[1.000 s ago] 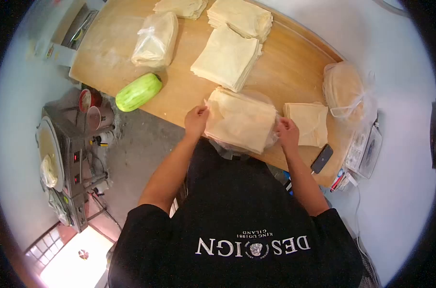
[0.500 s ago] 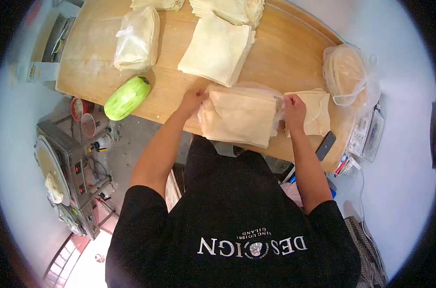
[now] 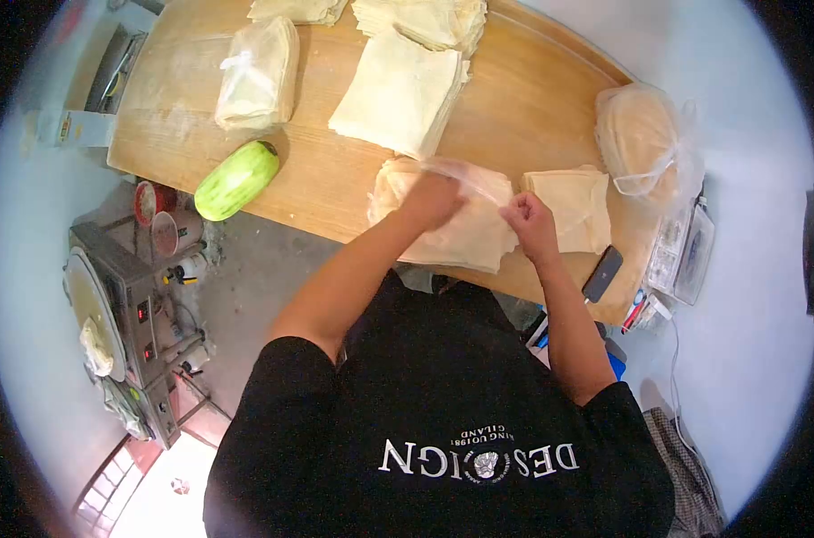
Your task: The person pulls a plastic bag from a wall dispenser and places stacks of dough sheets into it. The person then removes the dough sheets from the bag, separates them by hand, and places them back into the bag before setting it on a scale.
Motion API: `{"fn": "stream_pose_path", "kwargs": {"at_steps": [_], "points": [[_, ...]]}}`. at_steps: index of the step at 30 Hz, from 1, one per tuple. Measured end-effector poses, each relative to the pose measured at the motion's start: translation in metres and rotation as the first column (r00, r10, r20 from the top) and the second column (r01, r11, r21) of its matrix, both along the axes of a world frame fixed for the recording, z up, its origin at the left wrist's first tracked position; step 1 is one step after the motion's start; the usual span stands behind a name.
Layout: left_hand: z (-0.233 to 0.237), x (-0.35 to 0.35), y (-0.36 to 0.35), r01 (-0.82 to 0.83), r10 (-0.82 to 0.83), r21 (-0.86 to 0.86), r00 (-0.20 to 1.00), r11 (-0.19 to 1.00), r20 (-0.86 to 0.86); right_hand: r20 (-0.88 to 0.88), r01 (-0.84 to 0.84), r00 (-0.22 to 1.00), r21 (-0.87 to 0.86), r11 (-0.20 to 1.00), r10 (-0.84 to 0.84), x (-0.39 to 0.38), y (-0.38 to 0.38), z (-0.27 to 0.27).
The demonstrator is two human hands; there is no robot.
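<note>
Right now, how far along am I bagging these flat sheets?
The left bag and right bag look filled and tied. In hand is the middle stack: the right hand pinches its clear plastic, the left hand over it, no knot showing. The loose stacks behind and small stack by the phone seem left, unbagged.

Head-worn camera — looking steeply down, torso close below
</note>
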State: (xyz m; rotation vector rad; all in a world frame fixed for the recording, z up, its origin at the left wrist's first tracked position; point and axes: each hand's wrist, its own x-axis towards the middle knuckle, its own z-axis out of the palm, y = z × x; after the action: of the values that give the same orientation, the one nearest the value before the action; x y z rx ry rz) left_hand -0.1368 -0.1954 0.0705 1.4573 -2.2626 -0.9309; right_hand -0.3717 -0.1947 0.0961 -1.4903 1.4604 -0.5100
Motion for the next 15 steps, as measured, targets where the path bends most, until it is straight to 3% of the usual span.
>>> {"fn": "stream_pose_path", "kwargs": {"at_steps": [1,2,3,5,6,7,9,10,12,13,15], "points": [[0.004,0.005,-0.010,-0.034,-0.006,0.182,0.977,0.983,0.214,-0.174,-0.126,0.979,-0.092,0.988,0.108,-0.001,0.004,0.008],[0.007,0.010,-0.013,-0.108,-0.049,0.346,0.909,0.932,0.414,-0.174,-0.127,0.979,-0.094,0.987,0.109,-0.005,0.006,0.005],[0.004,0.016,-0.006,-0.111,-0.046,0.344,0.907,0.933,0.418,-0.259,-0.170,0.956,-0.109,0.979,0.137,-0.008,0.009,-0.002],[0.000,0.029,0.018,-0.081,0.071,-0.003,0.864,0.997,0.498,-0.329,-0.203,0.932,-0.124,0.971,0.153,-0.011,0.011,-0.005],[-0.002,0.030,0.027,-0.328,0.346,-0.123,0.813,0.937,0.468,-0.436,-0.203,0.890,-0.119,0.972,0.133,-0.010,0.011,0.003],[-0.005,0.033,0.032,-0.314,0.335,-0.126,0.813,0.941,0.476,-0.537,-0.200,0.836,-0.111,0.973,0.111,-0.010,0.013,0.008],[-0.007,0.043,0.042,-0.486,0.488,-0.156,0.693,0.860,0.531,-0.563,-0.187,0.821,-0.106,0.977,0.096,-0.013,0.020,-0.002],[-0.006,0.050,0.047,-0.477,0.483,-0.161,0.696,0.864,0.532,-0.594,-0.187,0.799,-0.102,0.977,0.091,-0.016,0.023,-0.008],[0.001,0.066,0.061,-0.564,0.424,0.061,0.683,0.823,0.595,-0.615,-0.185,0.783,-0.091,0.979,0.090,-0.022,0.033,-0.017],[0.004,0.070,0.073,-0.564,0.426,0.054,0.679,0.824,0.597,-0.636,-0.190,0.765,-0.073,0.979,0.101,-0.024,0.039,-0.022],[0.012,0.077,0.105,-0.438,0.258,0.124,0.710,0.891,0.655,-0.631,-0.168,0.772,-0.079,0.983,0.082,-0.031,0.052,-0.039]]}}
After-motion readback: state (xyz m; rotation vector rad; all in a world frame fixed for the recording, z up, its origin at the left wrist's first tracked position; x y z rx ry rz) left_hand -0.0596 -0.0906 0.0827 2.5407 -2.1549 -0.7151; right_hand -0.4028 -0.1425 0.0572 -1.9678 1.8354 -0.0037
